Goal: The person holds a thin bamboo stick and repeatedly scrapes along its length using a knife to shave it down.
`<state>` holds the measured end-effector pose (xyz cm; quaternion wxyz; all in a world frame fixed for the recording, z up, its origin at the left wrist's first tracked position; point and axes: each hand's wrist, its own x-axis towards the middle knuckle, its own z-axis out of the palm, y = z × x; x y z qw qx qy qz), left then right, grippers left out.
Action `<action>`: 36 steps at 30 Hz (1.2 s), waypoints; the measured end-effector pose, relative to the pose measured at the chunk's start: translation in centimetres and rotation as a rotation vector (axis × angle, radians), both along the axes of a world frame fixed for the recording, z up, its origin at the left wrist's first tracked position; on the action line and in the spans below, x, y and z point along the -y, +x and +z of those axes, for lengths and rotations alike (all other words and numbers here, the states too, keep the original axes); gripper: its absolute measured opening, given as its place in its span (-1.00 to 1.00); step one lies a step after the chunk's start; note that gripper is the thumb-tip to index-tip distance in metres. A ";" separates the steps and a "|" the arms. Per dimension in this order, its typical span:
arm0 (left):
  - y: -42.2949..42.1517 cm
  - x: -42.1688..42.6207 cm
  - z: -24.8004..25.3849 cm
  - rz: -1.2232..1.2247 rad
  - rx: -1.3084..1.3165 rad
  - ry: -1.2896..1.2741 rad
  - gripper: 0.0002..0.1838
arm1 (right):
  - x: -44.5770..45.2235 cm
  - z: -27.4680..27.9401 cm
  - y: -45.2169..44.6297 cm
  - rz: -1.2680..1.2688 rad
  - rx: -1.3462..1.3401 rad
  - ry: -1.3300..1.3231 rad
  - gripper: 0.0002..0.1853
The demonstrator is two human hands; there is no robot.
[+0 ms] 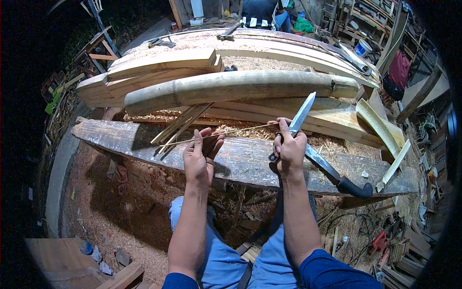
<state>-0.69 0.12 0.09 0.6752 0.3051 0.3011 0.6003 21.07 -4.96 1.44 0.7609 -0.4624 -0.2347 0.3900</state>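
Observation:
A thin strip of bamboo (240, 129) stretches between my two hands above the worn wooden bench. My left hand (198, 161) holds it lightly between thumb and fingers, and its free end sticks out to the left. My right hand (291, 150) grips a knife (303, 114) with the blade pointing up and away; the strip's other end is at its fingertips. Most of the knife's handle is hidden in the fist. Beyond my left hand lie several split bamboo strips (185, 123). A black-handled long blade (355, 187) rests on the bench to the right of my right hand.
The worn bench (240, 159) runs across in front of my knees. Behind it lie a thick bamboo pole (260, 84) and timber beams (154, 65). Split bamboo pieces (380, 123) lean at the right. Shavings cover the ground. A person (260, 12) is at the far end.

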 end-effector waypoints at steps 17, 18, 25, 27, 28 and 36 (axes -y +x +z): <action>0.1 0.1 0.2 0.062 -0.020 0.009 -0.56 | 0.2 0.3 0.0 -0.001 -0.085 -0.037 -0.69; 0.0 0.0 0.0 0.061 -0.020 0.010 -0.56 | 0.1 0.3 0.0 -0.001 -0.085 -0.036 -0.69; -0.1 0.0 0.2 0.085 -0.046 0.033 -0.56 | 0.2 0.6 -0.1 -0.009 -0.090 -0.025 -0.66; -0.1 0.0 0.2 0.081 -0.040 0.034 -0.56 | 0.3 0.7 -0.1 -0.013 -0.092 -0.040 -0.66; -0.1 0.0 0.1 0.083 -0.041 0.035 -0.56 | 0.3 0.7 -0.2 -0.015 -0.097 -0.038 -0.67; -0.3 -0.2 -0.1 0.078 -0.038 0.045 -0.54 | 0.2 0.5 -0.1 -0.014 -0.096 -0.008 -0.71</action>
